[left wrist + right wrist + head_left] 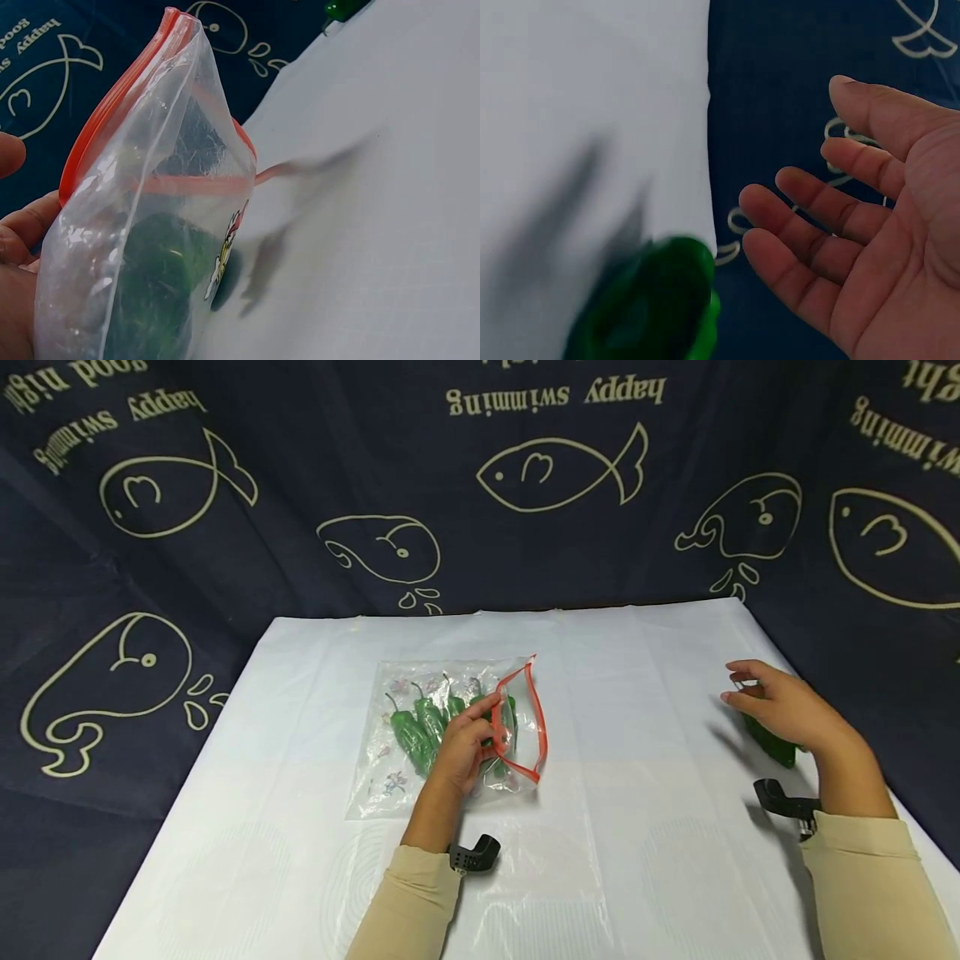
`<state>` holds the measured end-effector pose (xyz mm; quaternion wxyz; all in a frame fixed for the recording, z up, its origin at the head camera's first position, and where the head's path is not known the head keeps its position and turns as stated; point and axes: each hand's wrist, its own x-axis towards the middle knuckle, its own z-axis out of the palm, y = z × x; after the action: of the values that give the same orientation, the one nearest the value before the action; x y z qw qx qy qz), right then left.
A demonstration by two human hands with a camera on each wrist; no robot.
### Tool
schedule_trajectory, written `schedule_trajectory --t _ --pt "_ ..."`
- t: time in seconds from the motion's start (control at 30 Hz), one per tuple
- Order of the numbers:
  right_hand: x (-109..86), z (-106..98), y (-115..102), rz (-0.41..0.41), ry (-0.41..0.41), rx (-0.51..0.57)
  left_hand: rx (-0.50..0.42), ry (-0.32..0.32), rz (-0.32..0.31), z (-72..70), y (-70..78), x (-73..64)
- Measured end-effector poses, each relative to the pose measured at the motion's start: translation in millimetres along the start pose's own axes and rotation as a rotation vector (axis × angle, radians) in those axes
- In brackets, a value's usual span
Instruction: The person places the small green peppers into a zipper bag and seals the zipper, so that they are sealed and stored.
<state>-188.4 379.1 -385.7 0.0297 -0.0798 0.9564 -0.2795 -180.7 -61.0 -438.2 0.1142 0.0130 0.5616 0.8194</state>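
Observation:
A clear zip bag [367, 793] with a red zip edge lies on the table, several green peppers [411, 735] inside it. Its red-edged mouth gapes toward the right. My left hand [461, 747] lies over the bag's mouth end, fingertips right at the red rim. In the left wrist view the thumb stands apart from the fingers, which are partly behind the bag's plastic [90, 247]. Over at the right, my right hand [787, 706] hovers by a green pepper [772, 745], partly covering it. In the right wrist view its fingers [772, 262] are loosely spread, the pepper beside them.
White cloth covers the table [637, 827], whose right edge runs close beside the right hand. Dark blue fabric [555, 560] with fish and whale drawings hangs behind and at both sides. A black wrist camera [476, 856] sits on the left wrist, another [783, 802] on the right.

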Motion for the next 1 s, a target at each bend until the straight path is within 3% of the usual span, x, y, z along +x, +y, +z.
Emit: schedule_trajectory --t 0.23,0.5,1.0 --pt "-13.5 -13 20 0.030 0.015 -0.078 -0.006 -0.004 0.000 -0.6 0.1 -0.3" --pt "-17.7 -20 34 0.079 -0.050 -0.123 -0.025 -0.021 0.003 -1.5 -1.0 0.8" --pt "-12.5 -12 42 0.096 -0.078 -0.179 -0.021 -0.023 0.000 -1.6 -2.1 2.2"
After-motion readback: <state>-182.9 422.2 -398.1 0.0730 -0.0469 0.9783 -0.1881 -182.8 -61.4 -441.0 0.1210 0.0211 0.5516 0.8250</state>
